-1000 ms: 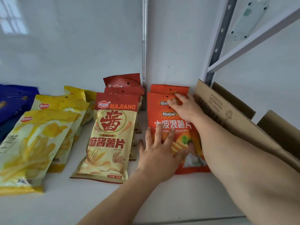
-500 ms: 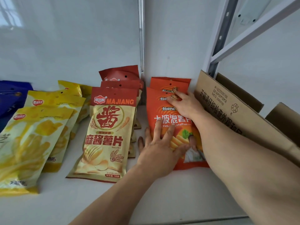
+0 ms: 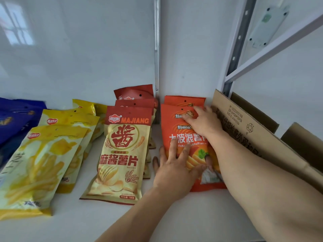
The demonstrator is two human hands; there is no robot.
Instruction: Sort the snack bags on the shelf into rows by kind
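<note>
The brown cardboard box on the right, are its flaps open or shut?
Open: the brown cardboard box has its printed flap and others standing up beside the orange snack bags.

I log: flat orange foil snack bags (image 3: 181, 137), white lettering; red-topped cream chip bags (image 3: 122, 154), red characters, wheat motif; yellow fry-printed pouches (image 3: 42, 165); dark blue packets (image 3: 15, 116); brown corrugated cardboard box (image 3: 248, 130), black print.

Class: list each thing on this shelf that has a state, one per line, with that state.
Orange bags: overlapped row, lying flat.
Left hand: open, flat on front orange bag.
Right hand: fingers resting on the orange bags behind.
Majiang bags: overlapped row.
Yellow bags: overlapped row.
Blue bags: partly out of frame.
Cardboard box: flaps open.
</note>
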